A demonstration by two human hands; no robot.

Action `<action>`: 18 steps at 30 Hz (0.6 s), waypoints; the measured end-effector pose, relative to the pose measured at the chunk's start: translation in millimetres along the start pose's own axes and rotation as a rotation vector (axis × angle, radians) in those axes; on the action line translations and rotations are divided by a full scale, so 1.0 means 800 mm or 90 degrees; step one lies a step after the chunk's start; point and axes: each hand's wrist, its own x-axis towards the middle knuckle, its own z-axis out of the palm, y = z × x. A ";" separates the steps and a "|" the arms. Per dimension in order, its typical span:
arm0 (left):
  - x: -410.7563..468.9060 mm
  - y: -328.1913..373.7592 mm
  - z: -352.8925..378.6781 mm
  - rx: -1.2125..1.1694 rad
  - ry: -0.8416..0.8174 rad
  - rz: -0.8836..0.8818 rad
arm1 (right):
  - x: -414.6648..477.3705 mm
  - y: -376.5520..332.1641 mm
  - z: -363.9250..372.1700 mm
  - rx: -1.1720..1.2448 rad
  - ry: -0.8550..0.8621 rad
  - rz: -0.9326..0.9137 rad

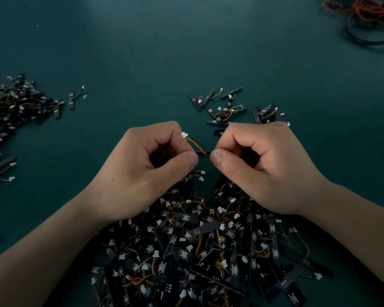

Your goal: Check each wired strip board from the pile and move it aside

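A black wired strip board is held edge-on between both hands above the table. My left hand pinches its left end with thumb and curled fingers. My right hand pinches its right end the same way. The board's orange-yellow wire rises to a white connector by my left fingers. Below my wrists lies the big pile of strip boards with white plugs and coloured wires. Most of the held board is hidden by my fingers.
A small group of several boards lies just beyond my right hand. A larger heap fills the left edge, with one stray board beside it. Tangled red and black cables sit at the far right corner. The mat is dark green.
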 end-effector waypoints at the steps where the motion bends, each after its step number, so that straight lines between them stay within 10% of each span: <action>1: 0.000 0.000 0.000 -0.001 0.000 0.002 | 0.000 0.000 0.000 -0.001 -0.002 0.003; 18: 0.001 0.004 -0.003 0.037 0.021 -0.036 | 0.000 0.008 -0.002 0.079 0.015 0.020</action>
